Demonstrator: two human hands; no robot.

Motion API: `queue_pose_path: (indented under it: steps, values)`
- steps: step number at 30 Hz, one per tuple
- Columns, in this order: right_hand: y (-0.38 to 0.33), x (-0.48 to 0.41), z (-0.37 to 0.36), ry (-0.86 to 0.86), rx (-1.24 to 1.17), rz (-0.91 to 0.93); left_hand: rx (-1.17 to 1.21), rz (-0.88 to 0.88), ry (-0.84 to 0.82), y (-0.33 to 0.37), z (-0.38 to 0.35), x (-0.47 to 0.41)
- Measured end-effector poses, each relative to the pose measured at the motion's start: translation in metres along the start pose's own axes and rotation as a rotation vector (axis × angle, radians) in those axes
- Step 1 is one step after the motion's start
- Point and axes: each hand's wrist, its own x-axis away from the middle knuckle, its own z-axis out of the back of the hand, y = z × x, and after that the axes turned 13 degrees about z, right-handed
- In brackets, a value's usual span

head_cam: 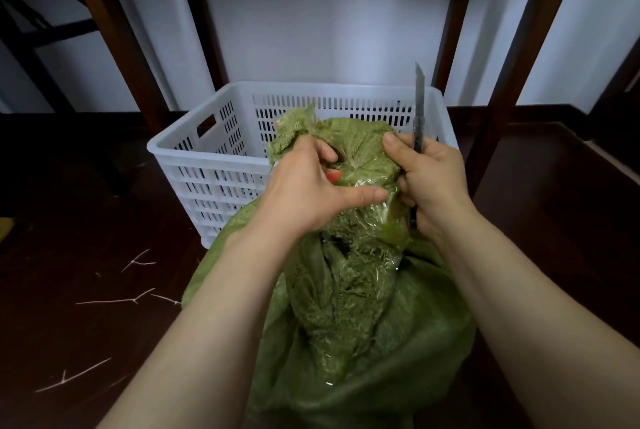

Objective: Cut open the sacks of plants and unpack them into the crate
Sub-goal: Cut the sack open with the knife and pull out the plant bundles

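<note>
Green woven plastic sack (346,342) stands on the dark floor, just in front of the white perforated plastic crate (207,158). The left hand (304,186) grips its bunched neck, fingers curled into the fabric. The right hand (429,179) is wrapped round a slim utility knife (419,106), blade pointing up, thumb against the sack. The step in hand looks like opening the neck. Next, the blade must come down to the gathered mouth, clear of the left fingers.

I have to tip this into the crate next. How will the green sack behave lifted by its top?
Likely floppy: the green sack creases and sags below the left hand. Probably slippery where glossy plastic film shows. Its frayed weave may rip under load.
</note>
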Motion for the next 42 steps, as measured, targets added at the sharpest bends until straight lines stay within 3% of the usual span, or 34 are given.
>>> queue_pose_path:
  steps: [5,9,13,15,18,21,25,27,29,32,34,38,42]
  values:
    - [0.008,-0.002,-0.002,-0.057,0.020,0.041,-0.094,0.010,-0.074,-0.005,0.001,-0.004]
    - [0.016,-0.006,-0.004,-0.069,0.021,0.023,0.088,0.006,-0.162,-0.006,-0.001,-0.002]
    - [0.024,-0.006,-0.006,-0.052,0.074,0.083,0.206,-0.009,-0.350,-0.010,-0.001,-0.003]
    - [0.027,-0.003,-0.008,-0.036,0.069,0.121,0.131,0.036,-0.304,-0.012,-0.004,-0.006]
    - [0.030,-0.002,-0.010,0.003,0.026,0.133,-0.223,0.112,-0.143,-0.010,-0.004,-0.009]
    - [0.029,-0.008,-0.007,0.013,0.027,0.073,-0.301,-0.007,-0.105,-0.012,-0.004,-0.006]
    - [0.024,-0.016,0.001,0.001,0.064,0.052,-0.119,-0.207,-0.058,-0.018,-0.007,0.001]
    - [0.022,-0.017,0.000,-0.019,0.093,0.053,0.083,-0.176,-0.146,-0.014,-0.006,0.004]
    - [0.021,-0.017,0.000,-0.038,0.115,0.046,0.191,-0.152,-0.129,-0.010,-0.005,0.002]
    - [0.017,-0.016,0.001,-0.060,0.085,0.024,0.187,-0.202,0.022,-0.011,-0.001,-0.006]
    - [0.016,-0.016,0.001,-0.074,0.084,0.021,0.177,-0.216,0.026,-0.011,0.002,-0.007]
    - [0.017,-0.013,-0.003,-0.063,0.094,0.016,0.125,-0.240,-0.057,-0.014,0.003,-0.011]
    - [0.011,-0.012,-0.005,-0.094,0.056,0.003,0.145,-0.073,-0.218,-0.014,0.006,-0.010]
